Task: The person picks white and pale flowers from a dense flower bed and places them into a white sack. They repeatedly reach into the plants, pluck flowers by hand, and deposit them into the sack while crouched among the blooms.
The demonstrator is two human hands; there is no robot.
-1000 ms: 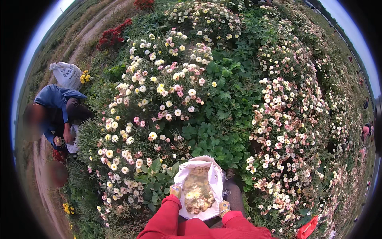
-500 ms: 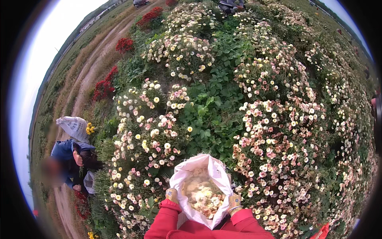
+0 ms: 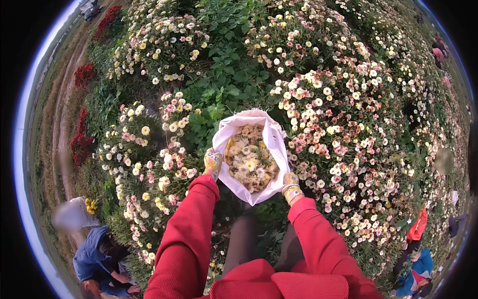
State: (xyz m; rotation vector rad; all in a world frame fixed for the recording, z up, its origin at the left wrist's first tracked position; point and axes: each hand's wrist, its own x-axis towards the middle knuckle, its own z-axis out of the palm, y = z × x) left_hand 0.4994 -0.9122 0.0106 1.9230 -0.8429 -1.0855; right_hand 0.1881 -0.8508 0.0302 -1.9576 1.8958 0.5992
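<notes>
The head-worn fisheye looks down on nearby hands (image 3: 213, 163) and flower field (image 3: 343, 142).

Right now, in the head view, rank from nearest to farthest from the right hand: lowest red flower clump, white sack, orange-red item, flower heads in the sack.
1. White sack, rim in the right hand.
2. Flower heads, inside the sack.
3. Orange-red item, lower right.
4. Lowest red flower clump, far left.
</notes>
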